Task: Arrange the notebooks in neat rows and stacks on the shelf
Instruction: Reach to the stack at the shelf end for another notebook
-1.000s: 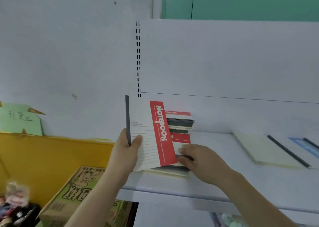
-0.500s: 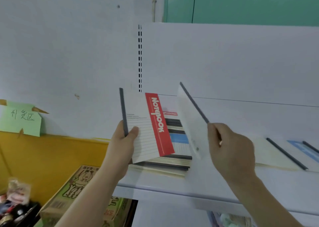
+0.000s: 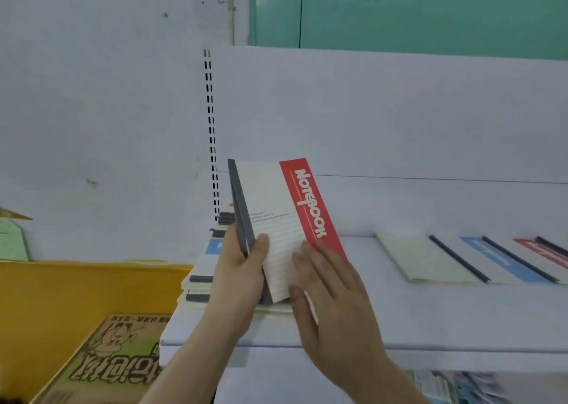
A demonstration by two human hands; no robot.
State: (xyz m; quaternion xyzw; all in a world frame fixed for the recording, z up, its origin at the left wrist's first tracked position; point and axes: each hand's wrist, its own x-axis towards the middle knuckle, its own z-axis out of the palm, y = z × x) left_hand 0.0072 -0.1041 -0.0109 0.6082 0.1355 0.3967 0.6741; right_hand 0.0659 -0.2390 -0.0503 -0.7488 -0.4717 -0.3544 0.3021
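Note:
My left hand (image 3: 242,265) grips two upright notebooks (image 3: 276,216) by their grey spines, just above the left end of the white shelf (image 3: 430,320). The front cover is white with ruled lines and a red band reading NOTEBOOK. Fingers straight, my right hand (image 3: 325,296) presses flat against that cover's lower right. Behind and below my left hand lies a stack of notebooks (image 3: 199,280), partly hidden. Further right on the shelf, a row lies flat: a cream notebook (image 3: 421,259), a blue-banded one (image 3: 498,259) and a red one (image 3: 547,250) at the frame edge.
A slotted upright (image 3: 212,133) runs up the white back panel behind the stack. Left of the shelf are a yellow panel (image 3: 92,287), a green paper label (image 3: 12,240) and a printed cardboard box (image 3: 113,360). Blurred items show under the shelf at lower right.
My right hand lifted a notebook off the stack and brought it left against the one in my left hand. It now lies flat on the front cover.

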